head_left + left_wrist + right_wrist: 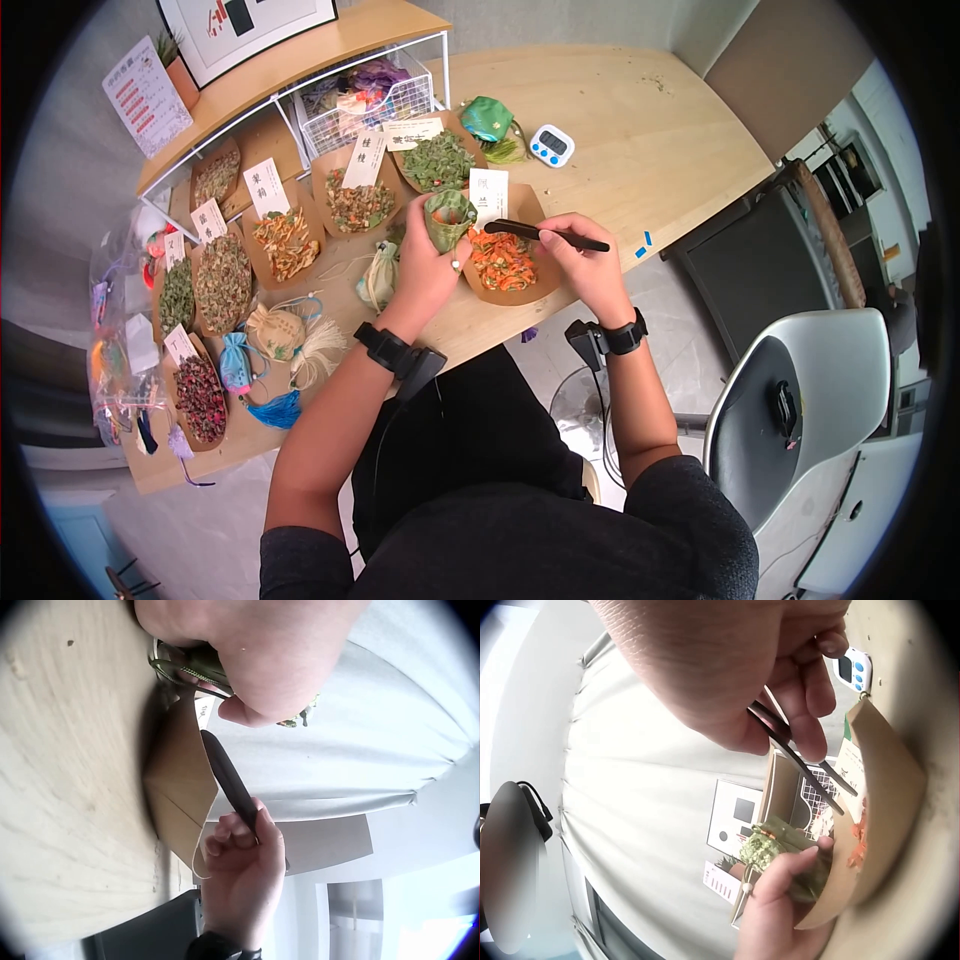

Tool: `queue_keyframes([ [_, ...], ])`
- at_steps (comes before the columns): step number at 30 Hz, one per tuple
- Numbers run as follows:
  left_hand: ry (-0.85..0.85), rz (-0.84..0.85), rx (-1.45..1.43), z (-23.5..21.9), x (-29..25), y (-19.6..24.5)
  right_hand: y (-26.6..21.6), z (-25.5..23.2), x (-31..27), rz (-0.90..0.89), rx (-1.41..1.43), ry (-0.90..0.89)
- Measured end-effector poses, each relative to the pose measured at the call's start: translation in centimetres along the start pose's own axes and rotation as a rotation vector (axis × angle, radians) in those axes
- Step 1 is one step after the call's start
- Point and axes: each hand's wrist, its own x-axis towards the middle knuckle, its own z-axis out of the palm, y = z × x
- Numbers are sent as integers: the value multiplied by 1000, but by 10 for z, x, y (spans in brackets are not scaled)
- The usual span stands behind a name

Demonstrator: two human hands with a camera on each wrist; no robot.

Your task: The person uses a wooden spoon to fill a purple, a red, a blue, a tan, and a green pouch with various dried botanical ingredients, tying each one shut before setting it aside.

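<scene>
My left hand [432, 262] grips a small green drawstring pouch [449, 219], its mouth upward with dried bits inside. In the right wrist view the pouch [780, 847] shows pale green crumbs at its top. Black tweezers [520, 230] are pinched between the thumb and fingers of my right hand [588, 262]. Their two tips stand apart in the right wrist view, just over a brown paper tray [900, 780]. Orange dried petals [503, 262] fill that tray, beside a white label card [489, 197]. Nothing shows between the tweezer tips.
More paper trays hold dried herbs, including rosebuds [201, 398] and green leaves [438, 160]. Finished-looking sachets [275, 332] and a blue tassel [276, 411] lie at left. A white timer [552, 146] and a green pouch [486, 118] sit behind. A wire basket [370, 115] stands under the shelf.
</scene>
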Motion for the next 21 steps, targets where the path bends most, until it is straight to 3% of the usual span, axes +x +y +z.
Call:
queue_keyframes([
  [5,1,3,3,0,0,1,8,13,2,-63,-161,52],
  [8,-3,2,-8,0,0,0,9,19,4,-55,-118,60],
  [21,-12,19,-13,0,1,-6,-3,34,-6,-96,-171,-56],
])
